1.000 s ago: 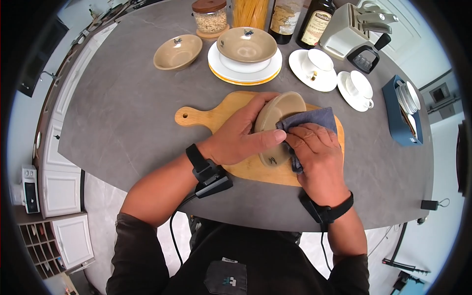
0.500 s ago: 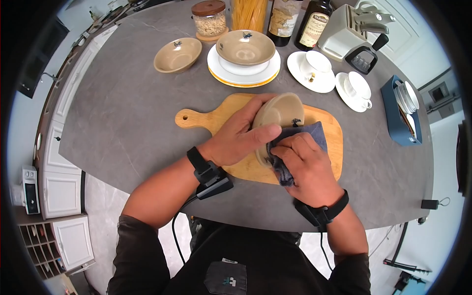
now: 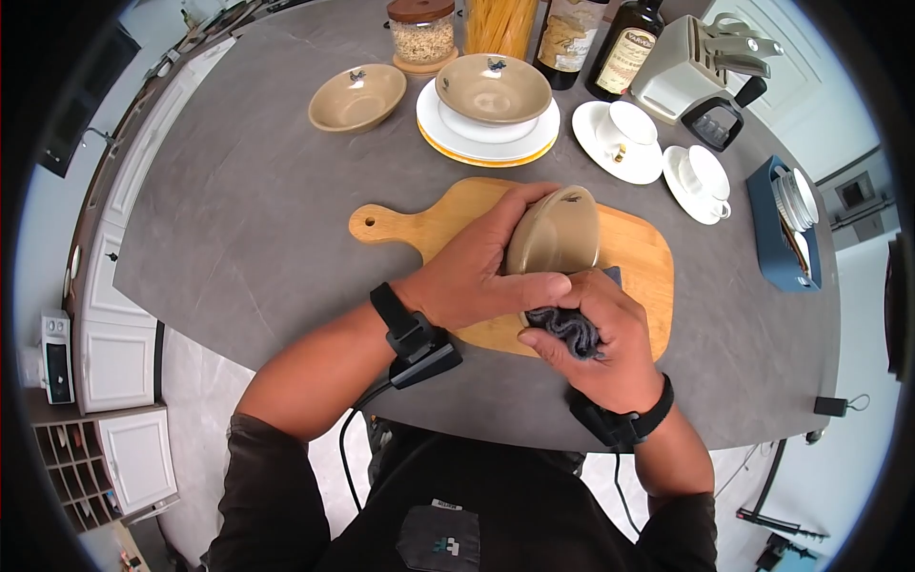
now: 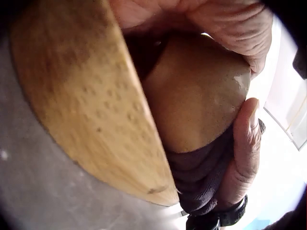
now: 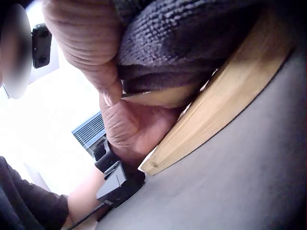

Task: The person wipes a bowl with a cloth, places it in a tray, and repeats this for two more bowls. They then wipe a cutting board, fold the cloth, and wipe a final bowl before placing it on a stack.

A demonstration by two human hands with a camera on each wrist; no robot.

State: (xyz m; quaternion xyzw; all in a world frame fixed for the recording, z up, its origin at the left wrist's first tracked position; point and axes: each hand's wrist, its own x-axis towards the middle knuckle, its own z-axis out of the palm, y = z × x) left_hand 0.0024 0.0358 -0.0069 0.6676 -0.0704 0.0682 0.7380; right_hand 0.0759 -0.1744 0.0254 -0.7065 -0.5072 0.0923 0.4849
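Observation:
Over the wooden cutting board (image 3: 639, 257), my left hand (image 3: 467, 276) holds a beige bowl (image 3: 558, 234) tipped on its side, thumb over the rim. My right hand (image 3: 620, 334) grips a bunched dark grey cloth (image 3: 567, 332) against the bowl's near edge. The left wrist view shows the bowl's smooth outside (image 4: 196, 96), with the cloth (image 4: 201, 172) around its lower rim and the right thumb (image 4: 247, 148) pinching there. In the right wrist view, the ribbed cloth (image 5: 163, 43) lies close over the board's edge (image 5: 220, 103), hiding most of the bowl.
Beyond the board stand another beige bowl (image 3: 357, 100), white plates (image 3: 438, 129) with a third bowl (image 3: 494, 88) on top, and two white cups (image 3: 629, 126) on saucers. A blue bin (image 3: 772, 238) of dishes is at right. Bottles (image 3: 624, 52), jars (image 3: 422, 38) and a toaster (image 3: 672, 71) line the back.
The right hand has drawn toward the body with the cloth, which is now bunched at the bowl's near edge. The bowl has turned in the left hand, its blue mark now near the top.

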